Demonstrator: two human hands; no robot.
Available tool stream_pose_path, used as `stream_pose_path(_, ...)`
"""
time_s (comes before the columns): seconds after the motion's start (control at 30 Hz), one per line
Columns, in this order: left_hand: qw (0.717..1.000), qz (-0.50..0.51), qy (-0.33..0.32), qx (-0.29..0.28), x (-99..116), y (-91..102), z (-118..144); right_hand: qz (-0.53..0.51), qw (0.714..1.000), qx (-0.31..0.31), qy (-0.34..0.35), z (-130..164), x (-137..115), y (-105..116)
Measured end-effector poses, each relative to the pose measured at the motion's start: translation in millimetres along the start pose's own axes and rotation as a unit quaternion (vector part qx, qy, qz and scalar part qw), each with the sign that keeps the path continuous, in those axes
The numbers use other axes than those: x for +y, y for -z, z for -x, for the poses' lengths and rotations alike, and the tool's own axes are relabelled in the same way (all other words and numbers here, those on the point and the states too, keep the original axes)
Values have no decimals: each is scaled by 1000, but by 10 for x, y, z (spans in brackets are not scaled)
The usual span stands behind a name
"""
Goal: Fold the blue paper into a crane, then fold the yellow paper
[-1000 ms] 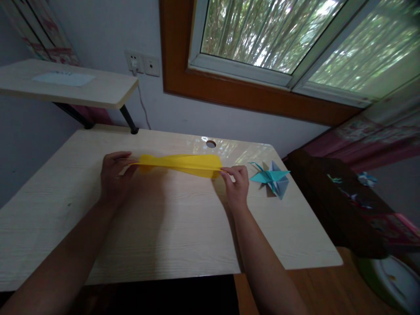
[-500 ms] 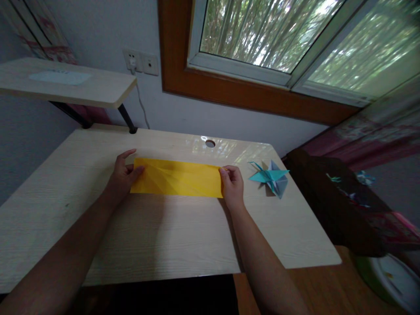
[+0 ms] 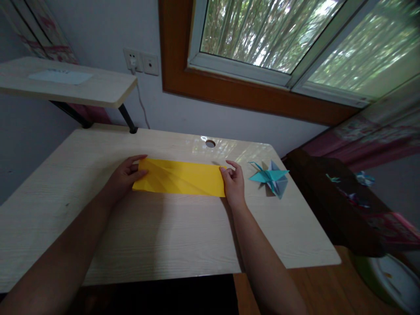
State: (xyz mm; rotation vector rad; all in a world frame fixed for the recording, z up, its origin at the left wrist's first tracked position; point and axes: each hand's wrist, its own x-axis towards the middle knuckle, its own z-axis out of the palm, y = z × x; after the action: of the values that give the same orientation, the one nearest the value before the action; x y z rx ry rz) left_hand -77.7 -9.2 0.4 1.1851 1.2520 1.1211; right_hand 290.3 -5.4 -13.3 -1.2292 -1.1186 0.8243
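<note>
Fingers of the left hand [image 3: 126, 177] press flat on one short end of the yellow paper [image 3: 180, 177]; the right hand [image 3: 233, 183] pinches the other, loosely curled. Its long axis runs between them — parallel to the table's [image 3: 164, 236] far edge, both hands equally near.
</note>
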Motion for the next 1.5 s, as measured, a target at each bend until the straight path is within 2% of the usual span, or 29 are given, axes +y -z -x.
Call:
stream_pose_path(0.2, 999, -16, -27, -31, 4, -24, -11, 23, 999, 21, 15, -2, 21, 18)
stream_pose_path(0.43, 996, -56, -16, -61, 40, -34, 0, 41, 997, 63, 14, -4, 35, 34)
stream_pose_path(0.57, 997, -60, -35, -25, 35, -31, -12, 66, 995, 67, 23, -16, 69, 43)
stream_pose_path(0.7, 994, -67, -69, 46, -4, -14, -45, 59, 997, 52, 23, -21, 92, 49)
stream_pose_path(0.8, 988, -72, -89, 101, -44, 14, -79, 55, 998, 22, 5, -15, 101, 37)
stream_pose_path(0.9, 985, -78, -93, 123, -80, 42, -108, 63, 998, -18, 5, 5, 102, 14)
stream_pose_path(1.1, 988, -83, -65, 116, -74, 39, -101, 65, 993, -98, 15, 59, 74, -11)
stream_pose_path(1.23, 981, -136, -69, 119, -40, 28, -77, 59, 986, -159, -9, 78, 29, -11)
stream_pose_path(1.37, 978, -165, -74, 106, -30, 26, -77, 60, 965, -257, -8, 108, -74, -23)
stream_pose_path(1.5, 976, -200, -60, 67, 5, -26, -75, 19, 942, -333, -46, 144, -166, -65)
